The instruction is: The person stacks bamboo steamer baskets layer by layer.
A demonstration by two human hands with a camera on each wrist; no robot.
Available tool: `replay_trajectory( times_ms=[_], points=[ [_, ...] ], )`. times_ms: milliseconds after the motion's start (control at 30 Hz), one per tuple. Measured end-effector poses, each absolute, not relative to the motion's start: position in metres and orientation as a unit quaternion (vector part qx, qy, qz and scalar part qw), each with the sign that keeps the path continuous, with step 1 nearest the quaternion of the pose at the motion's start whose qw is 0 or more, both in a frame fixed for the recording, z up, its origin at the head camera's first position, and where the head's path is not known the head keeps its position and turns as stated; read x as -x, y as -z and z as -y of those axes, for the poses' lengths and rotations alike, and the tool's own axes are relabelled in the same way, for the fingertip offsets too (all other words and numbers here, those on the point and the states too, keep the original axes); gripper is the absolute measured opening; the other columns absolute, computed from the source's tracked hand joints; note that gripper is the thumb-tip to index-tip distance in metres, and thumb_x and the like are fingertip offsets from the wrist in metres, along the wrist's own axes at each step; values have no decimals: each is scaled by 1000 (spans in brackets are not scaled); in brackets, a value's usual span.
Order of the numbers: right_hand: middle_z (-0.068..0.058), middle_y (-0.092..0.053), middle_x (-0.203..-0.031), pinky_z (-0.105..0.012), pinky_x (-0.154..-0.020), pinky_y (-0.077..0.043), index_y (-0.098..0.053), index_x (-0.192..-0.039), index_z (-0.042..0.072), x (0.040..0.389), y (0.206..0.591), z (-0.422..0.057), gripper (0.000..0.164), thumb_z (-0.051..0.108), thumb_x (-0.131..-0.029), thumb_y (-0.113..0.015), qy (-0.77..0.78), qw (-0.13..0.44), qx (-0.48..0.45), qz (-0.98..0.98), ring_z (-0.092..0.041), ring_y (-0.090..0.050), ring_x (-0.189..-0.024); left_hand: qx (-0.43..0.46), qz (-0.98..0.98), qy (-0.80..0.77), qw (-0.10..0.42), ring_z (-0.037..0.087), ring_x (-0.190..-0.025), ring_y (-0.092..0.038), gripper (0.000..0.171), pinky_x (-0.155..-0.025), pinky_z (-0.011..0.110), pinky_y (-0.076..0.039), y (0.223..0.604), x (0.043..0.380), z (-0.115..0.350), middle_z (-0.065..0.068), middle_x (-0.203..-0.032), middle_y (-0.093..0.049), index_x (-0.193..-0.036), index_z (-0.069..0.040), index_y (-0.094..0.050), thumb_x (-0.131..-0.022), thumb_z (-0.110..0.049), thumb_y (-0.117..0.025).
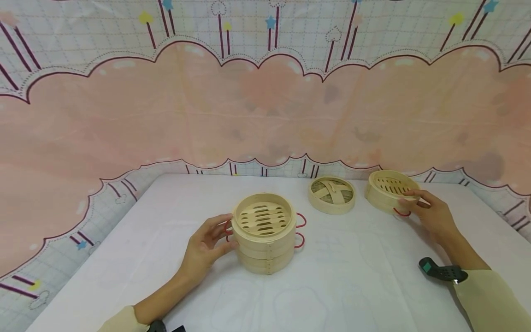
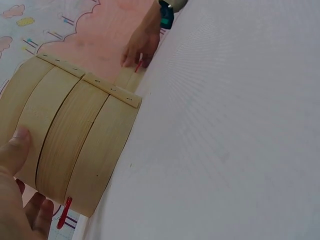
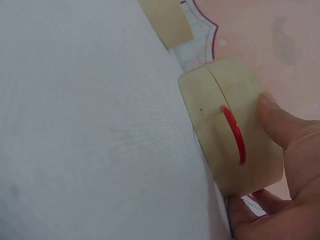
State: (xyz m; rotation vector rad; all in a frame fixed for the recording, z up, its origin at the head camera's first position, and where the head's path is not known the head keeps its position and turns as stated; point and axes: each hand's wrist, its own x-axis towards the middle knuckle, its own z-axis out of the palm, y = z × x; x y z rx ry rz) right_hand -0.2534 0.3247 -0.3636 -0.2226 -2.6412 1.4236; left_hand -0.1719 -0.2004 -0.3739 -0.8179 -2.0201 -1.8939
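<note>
A stack of two bamboo steamer baskets (image 1: 265, 253) stands upright on the white table, its slatted floor showing at the top and red loop handles at the sides. My left hand (image 1: 205, 244) holds its left side. In the left wrist view the thumb presses the upper wall of the stack (image 2: 75, 135), with fingers round near a red handle. Farther back on the right, a single bamboo steamer basket (image 1: 379, 200) rests on the table. My right hand (image 1: 431, 214) grips its right side; in the right wrist view thumb and fingers span the basket (image 3: 215, 130) beside its red handle.
A round woven bamboo steamer lid (image 1: 332, 206) lies between the stack and the single basket. The white table (image 1: 332, 286) ends at a patterned cloth backdrop (image 1: 249, 120) behind. A black band (image 1: 443, 271) is on my right wrist.
</note>
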Motion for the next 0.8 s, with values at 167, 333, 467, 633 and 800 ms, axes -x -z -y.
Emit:
replay_trajectory(
  times_ms=[167,333,467,633,800],
  points=[
    [-26,-31,-145,-27,-67,-35,-45,-133,5,254,365,-326,66,51,-90,-60,-474,70,79,874,-43,-40,-118,274,695,654,120,22,-111,-57,62,-97,34,-46,376,173,201,14,-127,-55,-133,0,-48,-77,14,-71],
    [-26,-31,-145,-24,-66,-36,-48,-129,5,254,365,-325,59,49,-90,-61,-476,76,76,873,-46,-39,-120,272,696,653,123,22,-112,-57,62,-97,33,-46,375,173,200,15,-129,-54,-133,0,-49,-77,15,-70],
    [-27,-33,-144,-21,-65,-37,-47,-129,2,254,365,-325,62,49,-91,-60,-466,81,79,877,-46,-39,-119,282,694,650,127,23,-112,-57,58,-96,35,-46,375,173,200,16,-132,-51,-131,2,-51,-77,15,-70],
    [-28,-37,-140,-15,-61,-40,-46,-132,0,253,365,-324,69,53,-90,-58,-444,88,83,888,-44,-42,-114,291,690,650,129,23,-112,-57,56,-96,36,-46,374,174,200,17,-133,-50,-129,3,-52,-78,15,-70],
    [-27,-42,-134,-15,-59,-41,-47,-131,0,252,362,-322,68,54,-90,-57,-434,92,86,892,-39,-43,-109,289,687,654,131,23,-110,-57,56,-96,35,-47,375,174,200,17,-133,-49,-129,4,-53,-77,16,-70]
  ],
)
